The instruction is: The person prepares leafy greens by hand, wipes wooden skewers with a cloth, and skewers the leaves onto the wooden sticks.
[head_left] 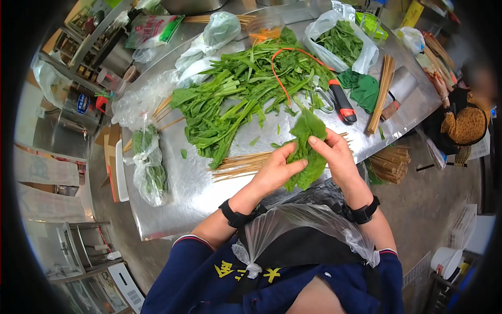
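Broad green vegetable leaves [308, 128] are pinched between my two hands above the table's near edge. My left hand [277, 168] grips them from the left, thumb pressed on the lower part. On the right, my right hand [335, 153] holds them with thumb and fingers closed. Beneath and left of my hands lies a row of thin bamboo skewers [238, 166]. Beyond them spreads a large heap of leafy greens [235, 89]. Whether my fingers also hold a skewer behind the leaves is hidden.
A black-and-orange handled tool [342, 102] with a red cord lies beside a green cloth [363, 90]. A bag of leaves [342, 44] stands behind. More skewers [380, 94] and a knife [391, 109] lie right. Bagged greens [147, 162] sit left. Another person [463, 115] is at far right.
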